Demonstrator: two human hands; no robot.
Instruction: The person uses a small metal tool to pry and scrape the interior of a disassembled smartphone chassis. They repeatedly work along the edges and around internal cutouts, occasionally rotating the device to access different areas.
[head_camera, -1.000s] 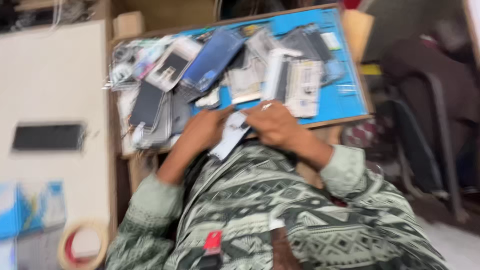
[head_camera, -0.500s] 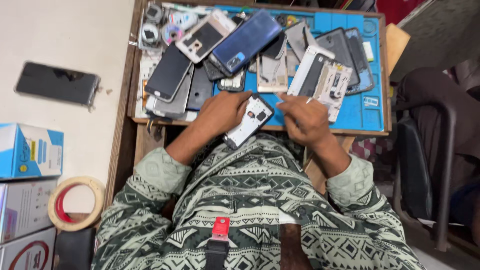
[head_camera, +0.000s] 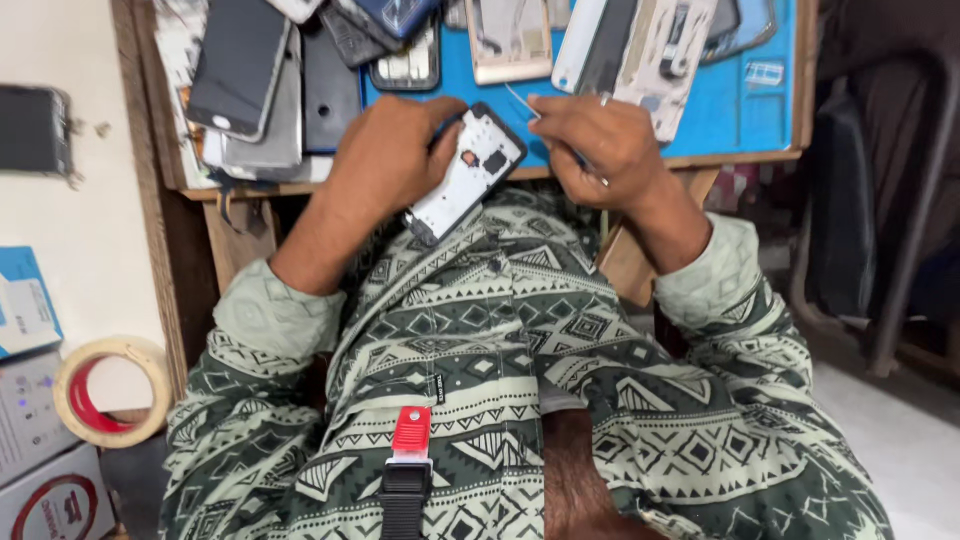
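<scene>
Blue matting (head_camera: 745, 110) covers a wooden tray (head_camera: 800, 80) at the top of the head view, and it's crowded: a dark phone (head_camera: 235, 60) leaning on a grey one (head_camera: 265, 135) at the left, a gold back cover (head_camera: 510, 40) in the middle, a white frame (head_camera: 665, 55) to its right. Down at the tray's near edge we have the action. Left hand (head_camera: 385, 160) is wrapped around an opened phone (head_camera: 465, 172), fingers curled over its upper end, the body tilted so its lower end hangs off the tray edge above the patterned green shirt (head_camera: 500, 330). Its inside faces up, white frame with a dark patch and a small red spot showing. Right hand (head_camera: 600, 145) sits just beside it, fingers pinched closed on a thin metal tool (head_camera: 520, 102) whose tip pokes out to the upper left, near the phone's top corner; whether the tip touches the phone, can't tell. A ring shows on one finger. Off to the left, a roll of tape (head_camera: 110, 390) lies by some boxes (head_camera: 40, 460), and another dark phone (head_camera: 35, 130) rests on the pale counter (head_camera: 90, 240). A dark chair (head_camera: 900, 200) stands at the right.
</scene>
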